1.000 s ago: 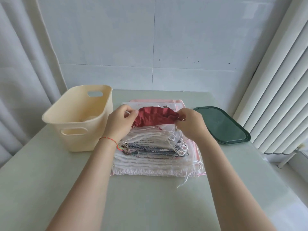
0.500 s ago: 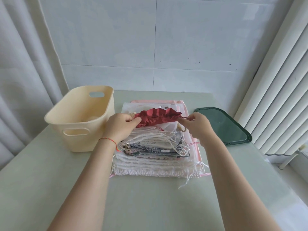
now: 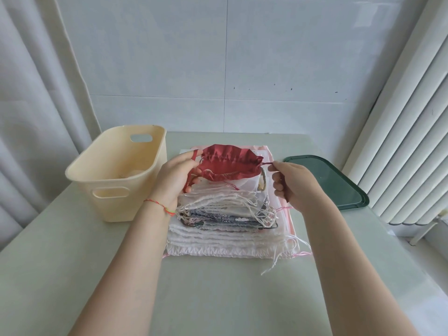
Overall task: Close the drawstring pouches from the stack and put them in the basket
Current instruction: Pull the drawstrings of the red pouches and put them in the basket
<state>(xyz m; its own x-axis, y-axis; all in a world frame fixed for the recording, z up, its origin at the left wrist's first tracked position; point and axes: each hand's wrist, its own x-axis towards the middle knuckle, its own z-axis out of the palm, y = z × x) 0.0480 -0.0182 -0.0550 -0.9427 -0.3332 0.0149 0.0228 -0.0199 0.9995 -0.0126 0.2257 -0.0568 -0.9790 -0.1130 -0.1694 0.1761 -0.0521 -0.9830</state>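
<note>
Cinching the red pouch (image 3: 229, 164) above the stack (image 3: 230, 214): our left hand (image 3: 175, 180) & right hand (image 3: 294, 184) each pinch a cord end, mouth half gathered. Basket (image 3: 116, 202) on our left looks nearly empty; most pouches remain, we'd say.

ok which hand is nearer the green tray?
Right. The right hand pinches the red pouch's cord just left of the green tray; the left hand is across the pouch, beside the basket.

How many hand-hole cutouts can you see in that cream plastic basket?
2. One is in the far end wall of the cream plastic basket, the other in the near end wall facing the camera. No others show.
</note>
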